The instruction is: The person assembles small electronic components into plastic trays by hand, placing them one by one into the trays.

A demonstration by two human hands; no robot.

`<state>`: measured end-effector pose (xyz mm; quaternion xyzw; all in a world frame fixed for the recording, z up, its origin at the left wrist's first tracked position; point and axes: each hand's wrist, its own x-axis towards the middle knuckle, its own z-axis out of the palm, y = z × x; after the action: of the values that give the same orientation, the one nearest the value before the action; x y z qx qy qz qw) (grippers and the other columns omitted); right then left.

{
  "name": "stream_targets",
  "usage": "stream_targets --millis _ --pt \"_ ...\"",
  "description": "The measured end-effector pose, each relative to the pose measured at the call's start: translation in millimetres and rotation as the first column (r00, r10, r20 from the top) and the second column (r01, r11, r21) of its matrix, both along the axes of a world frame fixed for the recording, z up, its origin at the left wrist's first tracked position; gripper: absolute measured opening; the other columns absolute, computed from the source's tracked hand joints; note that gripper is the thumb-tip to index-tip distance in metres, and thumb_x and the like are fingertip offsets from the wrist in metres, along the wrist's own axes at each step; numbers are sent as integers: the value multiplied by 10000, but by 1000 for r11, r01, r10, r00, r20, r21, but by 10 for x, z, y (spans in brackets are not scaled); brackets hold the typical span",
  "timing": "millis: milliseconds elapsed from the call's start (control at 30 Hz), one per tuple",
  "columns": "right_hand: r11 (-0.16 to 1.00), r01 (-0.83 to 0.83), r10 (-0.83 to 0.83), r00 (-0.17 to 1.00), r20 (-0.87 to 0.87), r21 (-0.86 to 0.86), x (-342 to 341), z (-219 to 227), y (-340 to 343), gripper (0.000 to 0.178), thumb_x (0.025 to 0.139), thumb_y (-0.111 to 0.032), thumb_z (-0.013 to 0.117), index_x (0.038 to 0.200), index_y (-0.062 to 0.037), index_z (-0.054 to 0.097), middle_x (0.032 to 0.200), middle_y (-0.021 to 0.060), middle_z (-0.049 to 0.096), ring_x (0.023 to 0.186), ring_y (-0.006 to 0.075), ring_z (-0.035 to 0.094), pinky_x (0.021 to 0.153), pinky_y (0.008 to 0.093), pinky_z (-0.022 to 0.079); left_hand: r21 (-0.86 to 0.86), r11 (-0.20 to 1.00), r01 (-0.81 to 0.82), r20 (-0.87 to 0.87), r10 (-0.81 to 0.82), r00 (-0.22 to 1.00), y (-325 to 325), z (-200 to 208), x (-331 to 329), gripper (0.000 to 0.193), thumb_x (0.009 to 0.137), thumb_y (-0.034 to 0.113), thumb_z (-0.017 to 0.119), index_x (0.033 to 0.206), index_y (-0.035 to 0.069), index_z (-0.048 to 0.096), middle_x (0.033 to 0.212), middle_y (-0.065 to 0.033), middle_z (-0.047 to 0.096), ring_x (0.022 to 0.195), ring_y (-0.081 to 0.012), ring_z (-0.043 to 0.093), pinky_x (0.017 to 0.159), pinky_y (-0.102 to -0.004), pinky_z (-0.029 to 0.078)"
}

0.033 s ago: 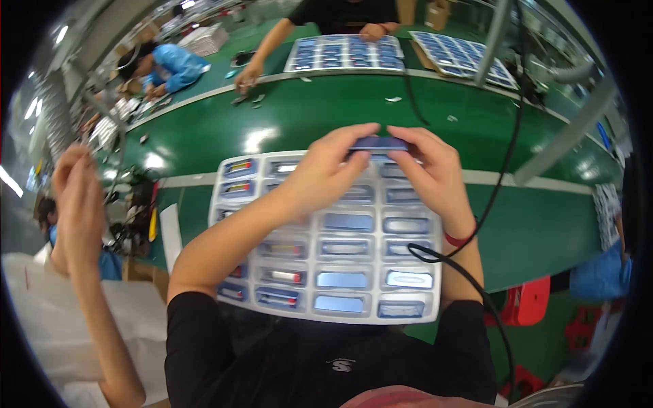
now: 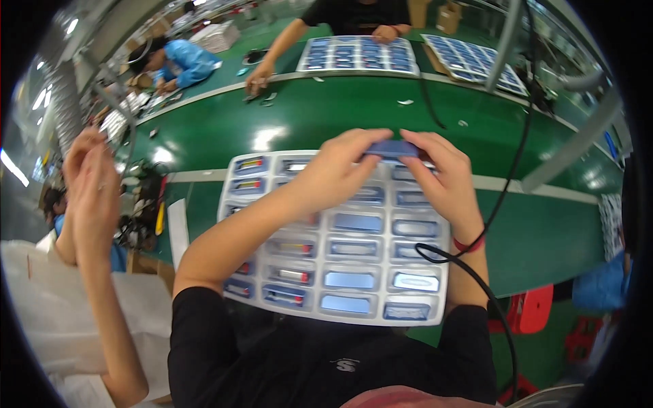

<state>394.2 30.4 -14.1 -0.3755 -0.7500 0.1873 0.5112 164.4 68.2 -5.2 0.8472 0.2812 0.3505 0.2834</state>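
Note:
A small dark blue rectangular piece [image 2: 392, 149] is pinched between both my hands, above the far edge of a white tray. My left hand [image 2: 343, 166] grips its left end between thumb and fingers. At its right end, my right hand [image 2: 439, 170] closes on it the same way. Below my arms lies the white compartment tray [image 2: 325, 279], its rows holding blue-rimmed rectangular pieces. Some of those have silver faces [image 2: 349, 279], others show red and yellow parts [image 2: 292, 275]. My left forearm hides several compartments.
A black cable [image 2: 507, 183] hangs past my right wrist. Beyond the green bench [image 2: 326, 109], a person's hand [image 2: 258, 78] works near another filled tray [image 2: 357, 54]. At left, another person's hands [image 2: 92, 177] are raised. A grey metal post [image 2: 571, 139] and a red stool [image 2: 530, 309] stand right.
The view has shifted slightly, so most things sit further right. The blue piece has tilted in my hands and shows more of its broad face.

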Motion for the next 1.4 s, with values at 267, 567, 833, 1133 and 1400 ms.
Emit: stream_targets --millis 267,567,833,1133,1400 --pt "929 64 -166 952 257 364 -168 -11 -43 386 832 100 682 1210 25 653 1130 205 678 1016 385 683 849 428 565 277 960 -47 -9 51 999 -78 2 -157 402 885 -41 626 1284 5 602 1185 -212 645 1076 -403 652 919 -437 545" --pt "887 116 -300 880 368 447 -205 -55 -77 400 807 102 674 1199 31 646 1140 203 670 1024 380 674 877 443 563 500 864 -53 -133 138 981 -204 98 -103 429 837 -35 617 1264 -29 568 1141 -184 659 1037 -367 672 877 -430 564" --pt "838 98 -321 884 340 536 -132 -99 -11 390 815 125 642 1198 52 619 1113 214 658 991 394 664 856 454 557 515 855 -66 -141 160 977 -237 157 -16 363 819 -26 630 1180 -30 593 1096 -189 654 986 -361 681 841 -430 562" --pt "979 -36 -6 979 202 203 -155 72 -91 367 844 112 654 1202 31 640 1098 194 664 974 356 671 837 385 549 505 860 -78 -104 151 983 -228 223 -237 405 826 63 713 1229 70 689 1051 -91 661 1016 -302 655 854 -415 563" --pt "992 -61 39 981 191 111 -172 33 -72 319 857 109 644 1166 29 651 1046 184 673 921 325 676 802 367 549 460 884 -76 -152 163 975 -225 154 -275 362 832 109 724 1193 79 726 1001 -80 654 984 -275 648 827 -407 552"
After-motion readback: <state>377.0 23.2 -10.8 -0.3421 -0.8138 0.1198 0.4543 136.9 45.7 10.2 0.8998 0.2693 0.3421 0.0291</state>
